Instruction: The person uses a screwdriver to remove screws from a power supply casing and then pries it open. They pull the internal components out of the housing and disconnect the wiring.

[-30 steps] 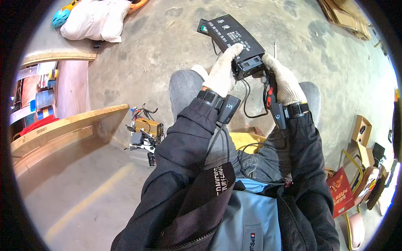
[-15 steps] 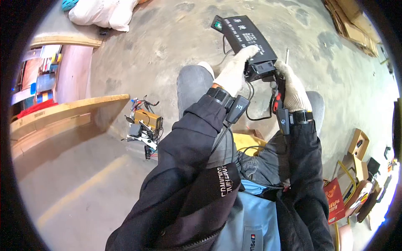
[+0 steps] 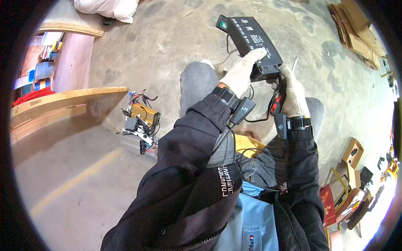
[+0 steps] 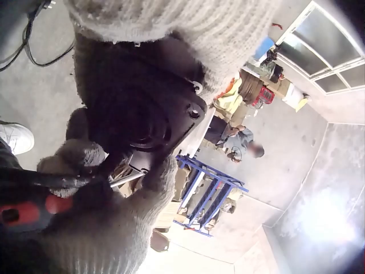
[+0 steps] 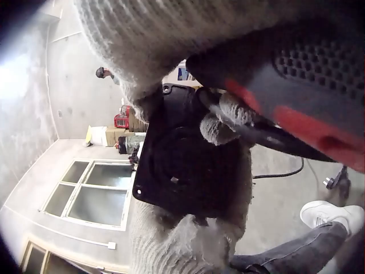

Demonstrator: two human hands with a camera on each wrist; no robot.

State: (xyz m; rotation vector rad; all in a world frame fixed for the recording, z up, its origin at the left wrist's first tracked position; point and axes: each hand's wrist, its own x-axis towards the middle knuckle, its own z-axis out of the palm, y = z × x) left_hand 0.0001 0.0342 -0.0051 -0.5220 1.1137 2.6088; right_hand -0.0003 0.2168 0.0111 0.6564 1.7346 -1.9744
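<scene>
A long black metal box [image 3: 255,39] with white printed characters hangs over the floor ahead of the knees. My gloved left hand [image 3: 245,69] grips its near end, thumb along the printed face. The box's end plate [image 5: 185,154], with corner screw holes and a round fan-like opening, shows in the right wrist view. My gloved right hand [image 3: 294,94] holds a screwdriver by its red-and-black handle [image 3: 277,102], the thin metal shaft [image 3: 295,62] pointing away past the fingers. Its fingertips are right at the end plate's edge. Glove and handle partly hide the plate.
A black cord [image 3: 257,120] loops below the box. Gold-coloured and white electronic parts with wires [image 3: 144,117] lie on the floor at left, by a wooden-edged bench [image 3: 71,100]. Flattened cardboard [image 3: 351,37] lies far right; an open carton [image 3: 352,150] and red packet [image 3: 328,205] are nearer.
In the head view, the box and both hands have shifted right and slightly down, along with the knees. The screwdriver shaft leans further right. Both hands keep their hold.
</scene>
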